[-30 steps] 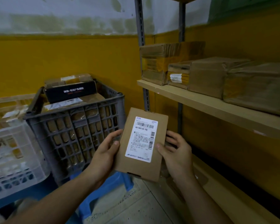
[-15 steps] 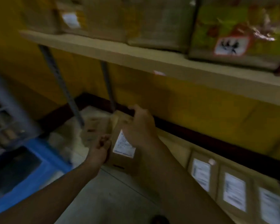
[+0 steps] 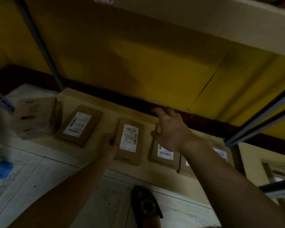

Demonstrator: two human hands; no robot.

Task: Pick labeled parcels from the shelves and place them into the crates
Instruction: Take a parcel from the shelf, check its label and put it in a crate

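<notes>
My left hand (image 3: 111, 145) grips the left edge of a flat brown parcel (image 3: 129, 142) with a white label, down at the low shelf (image 3: 89, 99). Whether that parcel rests on the shelf I cannot tell. My right hand (image 3: 169, 129) is off it, with its fingers spread just above a second labeled parcel (image 3: 164, 155) to the right and holding nothing. Another labeled parcel (image 3: 79, 125) lies to the left, and a blurred carton (image 3: 34, 117) sits beyond it. No crate shows clearly in view.
More labeled parcels (image 3: 220, 153) lie further right, partly behind my right arm. An upper shelf board (image 3: 204, 22) hangs overhead, and metal uprights (image 3: 39, 41) (image 3: 260, 122) stand at both sides. A shoe (image 3: 145, 206) is on the tiled floor, and something blue (image 3: 0, 168) is at the left edge.
The view swung from the crates down to the low shelf. My right hand let go of the parcel and moved right over another one. My left hand kept its hold.
</notes>
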